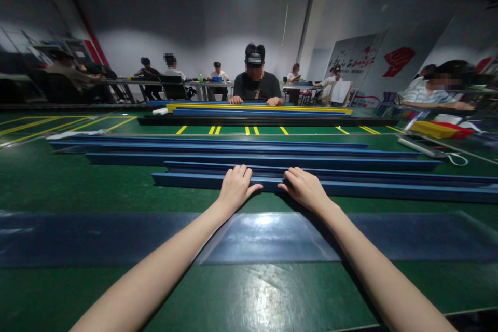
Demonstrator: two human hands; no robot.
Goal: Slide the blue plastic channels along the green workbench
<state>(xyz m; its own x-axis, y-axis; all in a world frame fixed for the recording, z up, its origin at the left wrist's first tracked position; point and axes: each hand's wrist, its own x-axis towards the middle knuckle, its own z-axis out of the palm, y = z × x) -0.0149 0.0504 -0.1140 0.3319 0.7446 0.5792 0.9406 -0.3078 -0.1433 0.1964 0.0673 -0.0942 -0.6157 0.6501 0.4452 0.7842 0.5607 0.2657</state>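
A long blue channel strip lies crosswise on the green tabletop in front of me. My left hand grips its near wall, fingers curled over the top and thumb along the front. Slightly to the right, my right hand holds the same strip in a similar way, with its fingers bent over the edge. A short stretch of the strip shows between the two thumbs. Just behind it rest more blue strips of the same sort, parallel to it. Beneath my forearms a clear plastic sheet lies flat.
Farther across, a black strip and a yellow strip lie before a co-worker. On the right are a phone-like device with a white cable and a yellow tray. Several other people sit at tables behind.
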